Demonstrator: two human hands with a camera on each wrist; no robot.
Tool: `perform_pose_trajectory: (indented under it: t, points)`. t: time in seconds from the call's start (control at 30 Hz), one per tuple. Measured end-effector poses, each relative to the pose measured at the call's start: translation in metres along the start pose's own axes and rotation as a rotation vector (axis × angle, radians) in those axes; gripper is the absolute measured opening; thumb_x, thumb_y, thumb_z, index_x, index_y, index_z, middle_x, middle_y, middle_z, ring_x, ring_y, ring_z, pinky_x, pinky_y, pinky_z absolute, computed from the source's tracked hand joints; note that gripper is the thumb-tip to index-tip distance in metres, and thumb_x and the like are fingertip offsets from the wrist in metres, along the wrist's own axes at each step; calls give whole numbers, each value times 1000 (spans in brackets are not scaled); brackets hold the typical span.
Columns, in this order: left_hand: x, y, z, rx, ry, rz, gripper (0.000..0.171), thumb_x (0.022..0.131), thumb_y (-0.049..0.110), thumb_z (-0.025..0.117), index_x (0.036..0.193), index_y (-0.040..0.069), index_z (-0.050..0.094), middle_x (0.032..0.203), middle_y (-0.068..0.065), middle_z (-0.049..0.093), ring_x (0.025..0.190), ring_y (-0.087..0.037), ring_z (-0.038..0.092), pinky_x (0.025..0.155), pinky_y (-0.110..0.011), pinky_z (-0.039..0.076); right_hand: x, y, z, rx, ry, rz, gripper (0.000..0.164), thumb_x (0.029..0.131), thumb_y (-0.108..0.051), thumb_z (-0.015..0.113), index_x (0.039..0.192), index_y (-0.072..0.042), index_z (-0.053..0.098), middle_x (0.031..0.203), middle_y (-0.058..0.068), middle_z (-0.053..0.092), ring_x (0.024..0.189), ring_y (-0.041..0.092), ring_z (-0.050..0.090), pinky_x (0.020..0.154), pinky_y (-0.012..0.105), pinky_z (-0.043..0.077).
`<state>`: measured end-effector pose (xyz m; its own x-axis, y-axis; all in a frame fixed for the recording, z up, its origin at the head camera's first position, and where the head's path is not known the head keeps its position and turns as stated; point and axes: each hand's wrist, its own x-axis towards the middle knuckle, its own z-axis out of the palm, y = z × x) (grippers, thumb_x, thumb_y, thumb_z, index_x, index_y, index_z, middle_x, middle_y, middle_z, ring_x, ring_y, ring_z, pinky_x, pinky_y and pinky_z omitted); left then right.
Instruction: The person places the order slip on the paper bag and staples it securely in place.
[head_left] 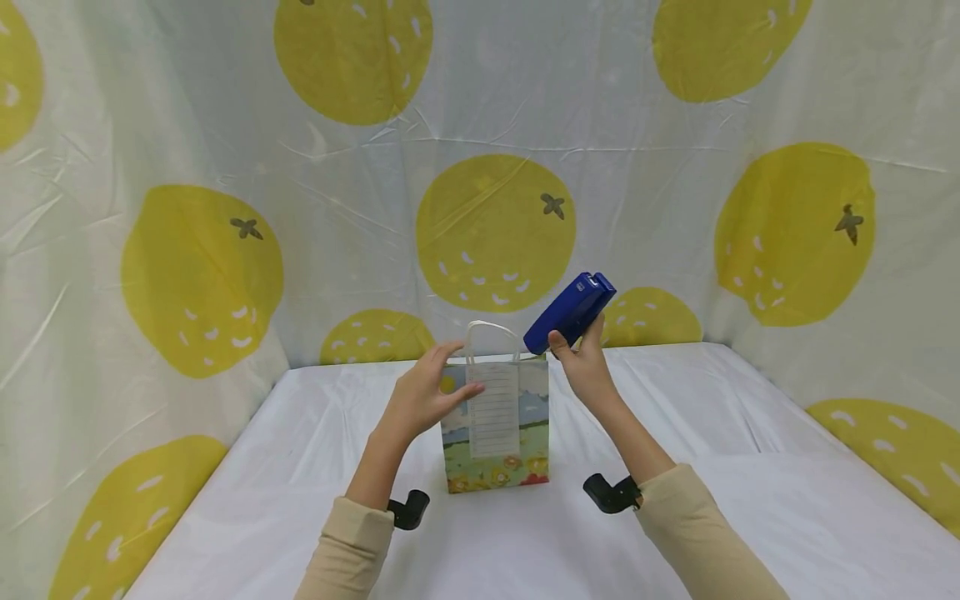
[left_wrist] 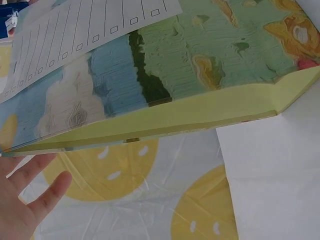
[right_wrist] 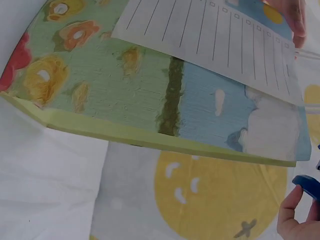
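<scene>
A small paper gift bag (head_left: 495, 479) with a painted landscape and flowers stands upright, its white handle (head_left: 491, 325) looping above the top. A lined sheet of paper (head_left: 495, 417) with a row of checkboxes lies flat against its front, reaching up to the bag's top edge. My left hand (head_left: 423, 392) grips the upper left of the bag, thumb in front on the sheet and other fingers at the top edge and partly hidden behind. My right hand (head_left: 588, 367) holds a blue stapler (head_left: 570, 312) by its lower end, tilted up, just right of the bag's top.
The bag stands on a white-covered table (head_left: 750, 500). Behind and at both sides hangs a pale curtain (head_left: 637, 183) printed with large yellow fruits. Black wrist cameras are strapped to both wrists, near beige sleeves.
</scene>
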<state>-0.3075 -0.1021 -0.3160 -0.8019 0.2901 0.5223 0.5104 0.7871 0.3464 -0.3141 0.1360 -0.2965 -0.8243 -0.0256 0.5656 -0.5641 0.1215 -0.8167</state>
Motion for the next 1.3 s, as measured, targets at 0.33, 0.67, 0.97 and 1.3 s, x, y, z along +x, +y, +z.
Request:
perform_pose_trajectory:
  t: [0.33, 0.67, 0.97, 1.3]
  points:
    - [-7, -4, -2, -8, 83, 24, 67, 85, 52, 53, 140, 18, 34, 145, -9, 36, 132, -30, 35, 101, -55, 31, -13, -1, -12, 78, 159, -48, 60, 91, -3, 51, 136, -7, 11, 109, -5, 41, 103, 4, 44, 72, 14, 49]
    - [-14, -11, -4, -21, 181, 77, 64, 86, 59, 44, 137, 20, 41, 145, -8, 35, 131, -32, 35, 101, -58, 29, -29, 4, -23, 32, 210, -37, 47, 86, -1, 57, 123, -14, 30, 101, -10, 48, 91, 3, 52, 74, 13, 49]
    - [-21, -18, -2, 23, 221, 90, 57, 87, 54, 47, 133, 21, 45, 146, -10, 31, 132, -33, 32, 99, -60, 27, -44, 13, -33, -39, 259, 41, 40, 88, -5, 55, 119, -13, 32, 101, -9, 49, 85, -1, 53, 64, 13, 49]
    - [-28, -22, -1, 44, 224, 72, 62, 88, 60, 41, 136, 21, 40, 147, -11, 29, 133, -33, 29, 103, -59, 22, -61, 15, -42, -395, 207, 252, 50, 90, -37, 52, 128, -14, 30, 111, 19, 60, 96, 22, 58, 72, 31, 46]
